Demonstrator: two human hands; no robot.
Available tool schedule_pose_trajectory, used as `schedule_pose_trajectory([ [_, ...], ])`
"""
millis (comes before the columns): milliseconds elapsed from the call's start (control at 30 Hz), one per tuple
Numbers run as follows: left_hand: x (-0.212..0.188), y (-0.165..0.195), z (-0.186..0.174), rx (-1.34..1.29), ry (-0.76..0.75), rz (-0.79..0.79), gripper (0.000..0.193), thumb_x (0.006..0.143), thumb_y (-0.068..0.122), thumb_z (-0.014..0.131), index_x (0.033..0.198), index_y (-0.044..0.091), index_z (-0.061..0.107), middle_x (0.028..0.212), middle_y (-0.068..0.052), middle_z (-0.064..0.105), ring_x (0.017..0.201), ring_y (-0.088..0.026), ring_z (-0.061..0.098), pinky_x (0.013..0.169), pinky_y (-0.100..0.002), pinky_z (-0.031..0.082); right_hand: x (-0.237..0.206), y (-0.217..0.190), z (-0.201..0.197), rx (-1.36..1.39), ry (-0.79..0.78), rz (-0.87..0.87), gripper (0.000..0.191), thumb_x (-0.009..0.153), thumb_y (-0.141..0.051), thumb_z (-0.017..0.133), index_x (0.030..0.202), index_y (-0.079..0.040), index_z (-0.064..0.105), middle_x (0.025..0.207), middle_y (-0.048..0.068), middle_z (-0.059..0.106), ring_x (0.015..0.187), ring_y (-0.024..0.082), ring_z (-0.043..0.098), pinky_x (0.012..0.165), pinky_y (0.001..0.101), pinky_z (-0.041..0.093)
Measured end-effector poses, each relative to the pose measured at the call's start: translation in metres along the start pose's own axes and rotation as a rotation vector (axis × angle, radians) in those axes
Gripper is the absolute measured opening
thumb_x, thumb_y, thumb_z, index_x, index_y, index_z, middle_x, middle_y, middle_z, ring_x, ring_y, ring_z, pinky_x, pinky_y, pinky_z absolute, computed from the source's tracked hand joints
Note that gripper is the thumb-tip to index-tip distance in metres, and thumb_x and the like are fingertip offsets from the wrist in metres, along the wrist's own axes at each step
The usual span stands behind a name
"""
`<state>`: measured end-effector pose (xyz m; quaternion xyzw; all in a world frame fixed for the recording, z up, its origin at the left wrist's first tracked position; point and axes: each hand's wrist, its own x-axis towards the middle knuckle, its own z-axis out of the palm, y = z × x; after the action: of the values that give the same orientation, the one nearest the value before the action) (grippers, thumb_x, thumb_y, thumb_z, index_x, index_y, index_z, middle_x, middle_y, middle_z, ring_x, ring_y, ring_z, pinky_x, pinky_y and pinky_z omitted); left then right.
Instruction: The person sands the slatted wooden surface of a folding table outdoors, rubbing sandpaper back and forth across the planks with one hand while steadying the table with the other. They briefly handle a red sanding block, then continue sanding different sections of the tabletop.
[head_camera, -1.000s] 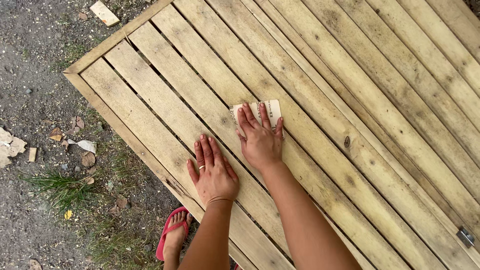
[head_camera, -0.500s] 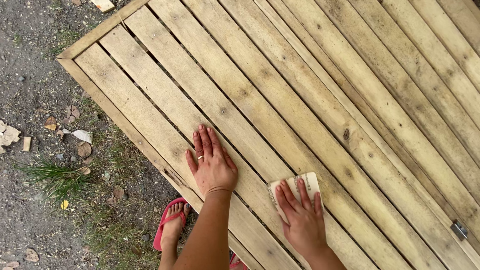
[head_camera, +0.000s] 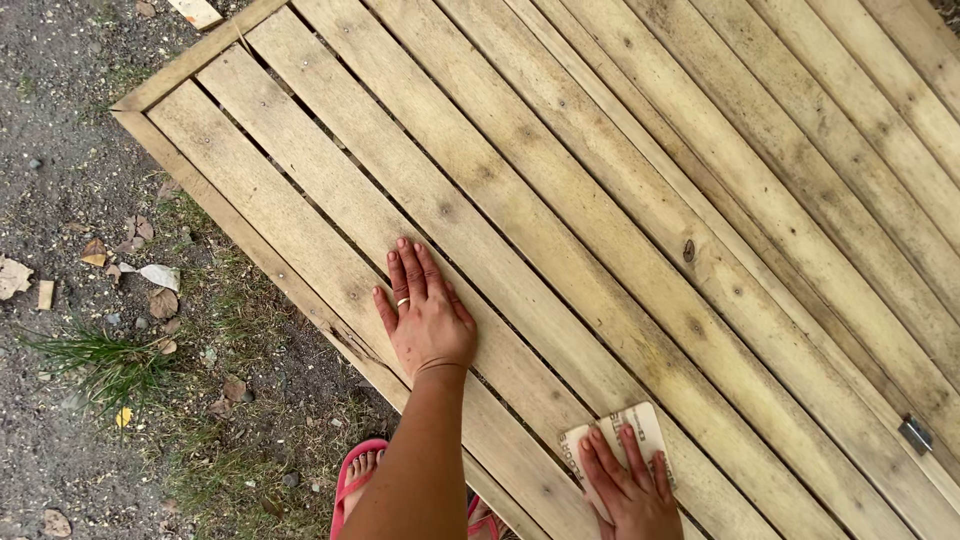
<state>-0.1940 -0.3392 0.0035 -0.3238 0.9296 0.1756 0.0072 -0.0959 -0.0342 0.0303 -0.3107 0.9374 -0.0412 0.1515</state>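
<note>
View from above of a slatted wooden panel (head_camera: 620, 200) lying on gravel and grass. The right hand (head_camera: 628, 490), fingers spread, presses a sheet of sandpaper (head_camera: 612, 440) flat on a slat at the near edge of the view; the grip is a flat press, not clenched. The left hand (head_camera: 428, 318) rests open, palm down, on a slat to the left, holding nothing. A foot in a red sandal (head_camera: 355, 480) stands beside the panel. Sanding likely goes best along the grain, with even pressure and the panel steadied.
</note>
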Motion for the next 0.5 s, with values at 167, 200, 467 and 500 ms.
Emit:
schedule_pose_trajectory([
  [167,0.004,0.008,0.004,-0.026,-0.008,0.001,0.064,0.101,0.026,0.03,0.162,0.01,0.018,0.17,-0.005,0.012,0.156,-0.021,0.009,0.123,-0.047,0.003,0.01,-0.004,0.021,-0.043,0.06,0.113,0.059,0.087,-0.043,0.057,0.145,-0.038,0.044,0.158,-0.01,0.038,0.15,0.029,0.024,0.117,0.0648,0.015],
  [200,0.005,0.008,0.003,-0.025,0.012,0.009,0.064,0.1,0.026,0.03,0.162,0.01,0.018,0.17,-0.006,0.013,0.155,-0.021,0.009,0.123,-0.047,0.003,0.046,-0.016,0.014,-0.028,0.098,0.058,0.059,0.09,-0.04,0.057,0.147,-0.035,0.045,0.158,-0.009,0.039,0.151,0.031,0.025,0.117,0.0665,0.015],
  [467,-0.003,-0.043,-0.022,-0.167,0.107,0.024,0.062,0.104,0.028,0.034,0.162,0.01,0.026,0.171,-0.007,0.019,0.158,-0.027,0.013,0.126,-0.048,0.005,0.252,-0.109,-0.053,0.148,0.155,0.024,0.059,0.099,-0.03,0.061,0.154,-0.029,0.039,0.163,-0.008,0.032,0.154,0.031,0.02,0.118,0.0663,0.01],
  [500,-0.004,-0.052,-0.021,-0.08,0.119,0.011,0.061,0.104,0.029,0.035,0.161,0.01,0.026,0.17,-0.008,0.019,0.157,-0.028,0.014,0.124,-0.051,0.005,0.235,-0.11,-0.051,0.148,0.178,0.002,0.061,0.099,-0.029,0.062,0.155,-0.027,0.038,0.164,-0.007,0.032,0.154,0.032,0.02,0.118,0.0671,0.011],
])
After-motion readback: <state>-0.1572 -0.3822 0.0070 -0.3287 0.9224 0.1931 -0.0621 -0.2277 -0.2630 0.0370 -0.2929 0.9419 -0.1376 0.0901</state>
